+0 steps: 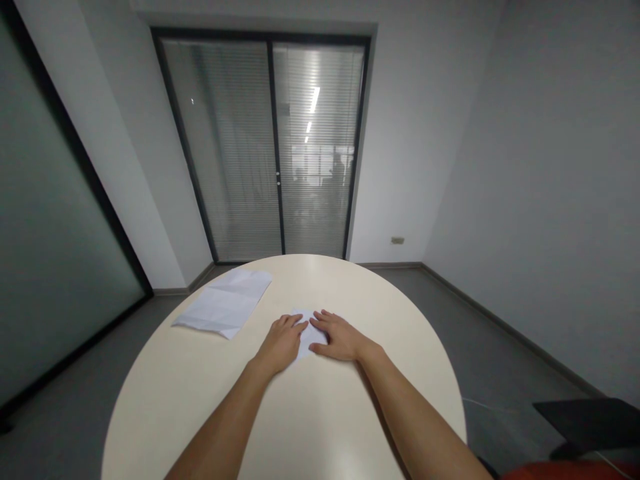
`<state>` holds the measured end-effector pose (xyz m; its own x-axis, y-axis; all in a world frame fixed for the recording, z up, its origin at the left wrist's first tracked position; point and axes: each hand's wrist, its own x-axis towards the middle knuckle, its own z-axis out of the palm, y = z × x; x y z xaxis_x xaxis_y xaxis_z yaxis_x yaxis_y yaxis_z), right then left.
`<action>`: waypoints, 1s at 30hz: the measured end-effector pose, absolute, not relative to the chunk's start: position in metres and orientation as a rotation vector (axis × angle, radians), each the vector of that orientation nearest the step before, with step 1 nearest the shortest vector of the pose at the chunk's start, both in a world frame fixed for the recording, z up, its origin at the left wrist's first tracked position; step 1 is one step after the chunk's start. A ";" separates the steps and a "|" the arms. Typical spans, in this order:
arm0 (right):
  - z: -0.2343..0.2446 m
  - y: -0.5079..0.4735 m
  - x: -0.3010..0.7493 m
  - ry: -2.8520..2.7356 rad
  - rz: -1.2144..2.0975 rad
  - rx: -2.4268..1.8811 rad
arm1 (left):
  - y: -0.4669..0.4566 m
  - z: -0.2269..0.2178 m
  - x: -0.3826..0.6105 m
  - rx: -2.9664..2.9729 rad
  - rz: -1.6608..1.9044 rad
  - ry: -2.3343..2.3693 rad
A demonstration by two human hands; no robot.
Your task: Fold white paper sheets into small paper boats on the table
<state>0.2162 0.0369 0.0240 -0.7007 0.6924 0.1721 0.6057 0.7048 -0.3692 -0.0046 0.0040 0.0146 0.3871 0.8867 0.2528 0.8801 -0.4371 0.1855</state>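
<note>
A small folded piece of white paper (pixel 306 333) lies near the middle of the round cream table (pixel 310 413). My left hand (pixel 281 343) rests flat on its left part, fingers stretched forward. Beside it, my right hand (pixel 335 335) presses flat on the paper's right part, fingers pointing left toward the other hand's fingertips. Most of the paper is hidden under the two hands. Neither hand grips anything.
A larger creased white sheet (pixel 226 302) lies on the table's far left. Beyond the table stands a glass sliding door with blinds (pixel 270 147). A dark object (pixel 590 417) sits low at the right, off the table.
</note>
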 end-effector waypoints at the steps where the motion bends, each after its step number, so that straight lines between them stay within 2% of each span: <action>1: 0.025 0.037 0.216 -2.620 0.388 -1.004 | 0.005 0.014 -0.005 2.598 0.501 1.661; 17: 0.030 0.038 0.221 -2.582 0.263 -0.998 | 0.000 0.020 -0.004 2.597 0.595 1.560; 30: 0.029 0.041 0.227 -2.569 0.307 -0.969 | -0.002 0.023 -0.010 2.561 0.606 1.483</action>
